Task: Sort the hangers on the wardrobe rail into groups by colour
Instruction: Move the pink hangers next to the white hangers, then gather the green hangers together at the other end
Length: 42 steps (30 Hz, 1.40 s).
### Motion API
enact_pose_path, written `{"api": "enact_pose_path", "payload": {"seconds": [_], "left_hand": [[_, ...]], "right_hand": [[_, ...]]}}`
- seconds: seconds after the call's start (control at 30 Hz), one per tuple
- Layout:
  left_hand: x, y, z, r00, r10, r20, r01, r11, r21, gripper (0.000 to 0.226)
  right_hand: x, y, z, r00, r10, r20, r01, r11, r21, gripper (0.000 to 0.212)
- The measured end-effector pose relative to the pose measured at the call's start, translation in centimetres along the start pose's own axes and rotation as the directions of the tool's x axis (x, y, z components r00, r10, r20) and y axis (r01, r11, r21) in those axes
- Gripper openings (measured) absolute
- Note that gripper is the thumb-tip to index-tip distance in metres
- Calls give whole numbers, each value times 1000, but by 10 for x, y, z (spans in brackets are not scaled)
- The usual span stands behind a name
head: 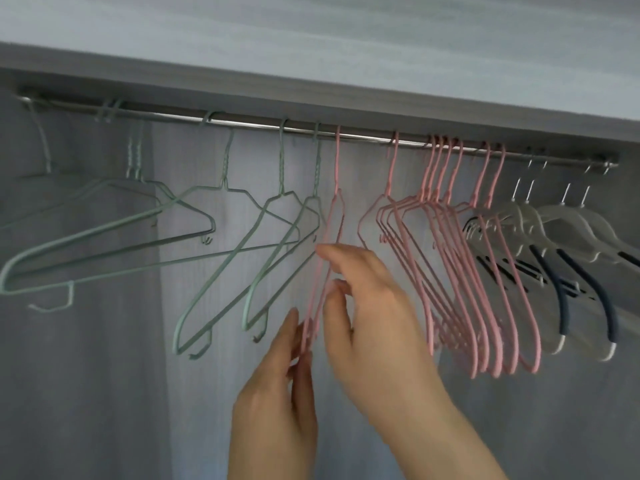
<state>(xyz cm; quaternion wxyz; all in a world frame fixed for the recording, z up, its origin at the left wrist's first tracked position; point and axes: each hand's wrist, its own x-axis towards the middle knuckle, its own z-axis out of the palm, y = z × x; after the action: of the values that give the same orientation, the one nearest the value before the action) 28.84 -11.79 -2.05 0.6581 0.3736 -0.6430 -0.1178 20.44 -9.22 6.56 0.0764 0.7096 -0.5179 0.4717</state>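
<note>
No brand, label or writing readable anywhere. Metal rail [249,123] running from upper left down to the right under a grey shelf [311,81], hung with three colour groups. On the left, green wire hangers [221,206], spread apart and swung at different angles, one at the far left turned almost side-on with its long bottom bar reaching right. In the middle, a lone pink hanger [334,216], hooked on the rail just right of the last green one, hanging edge-on with its lower end swung toward the near side. Right of it, after a short gap, a packed bunch of pink hangers [460,271], thin coated wire, shoulders overlapping. At the far right, clear plastic hangers [561,220] with metal hooks and dark navy grip strips, touching the pink bunch. Left hand [277,403] raised from below, fingers nearly straight, fingertips [297,336] against the lower end of the lone pink hanger; an actual pinch not clear. Right hand [367,306] just beside it, thumb and forefinger curled round the same hanger's wires midway down, remaining fingers loosely bent. Pale grey back panel [104,375] of the wardrobe behind everything.
</note>
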Motion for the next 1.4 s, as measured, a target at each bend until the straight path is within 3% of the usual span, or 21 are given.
{"api": "enact_pose_path", "payload": {"seconds": [0.13,0.23,0.33,0.43,0.53,0.6,0.63,0.7,0.77,0.93,1.03,1.27,1.4], "left_hand": [[0,14,2,997,18,73,-21,999,38,51],[1,21,7,988,15,155,-19,1000,20,51],[-2,20,12,971,35,235,-35,999,-3,63],[-1,22,5,960,123,252,-141,989,54,49],[2,24,-14,942,330,-55,-314,929,193,25],[11,30,-28,909,361,-208,-321,925,205,29],[16,33,-34,913,343,-219,-298,930,214,34],[28,35,-38,961,237,-143,-198,950,241,44],[37,33,-34,994,106,-29,-95,961,259,45],[43,30,-18,994,-34,107,5,963,268,48],[52,36,-12,991,-34,128,5,975,223,48],[93,54,-6,992,112,-54,-101,980,170,50],[104,55,-3,985,159,-70,-146,976,164,52]], "right_hand": [[4,11,16,982,161,99,-172,977,124,48],[4,19,23,916,326,233,-390,858,334,51],[4,27,26,903,384,193,-429,780,455,52],[3,37,27,888,442,129,-443,744,499,54],[3,47,26,899,435,56,-411,790,455,54],[2,47,26,907,421,16,-400,848,349,52],[-1,44,26,919,394,-6,-383,896,226,53],[-10,37,29,967,241,-88,-242,970,-8,56],[-17,27,33,982,37,-188,-55,994,-90,53],[-29,15,35,979,-68,-194,85,993,79,46],[-36,13,30,968,-99,-231,115,992,55,44],[-56,1,21,963,-98,-252,117,991,62,52],[-61,2,21,961,-63,-268,91,991,94,52]]}}
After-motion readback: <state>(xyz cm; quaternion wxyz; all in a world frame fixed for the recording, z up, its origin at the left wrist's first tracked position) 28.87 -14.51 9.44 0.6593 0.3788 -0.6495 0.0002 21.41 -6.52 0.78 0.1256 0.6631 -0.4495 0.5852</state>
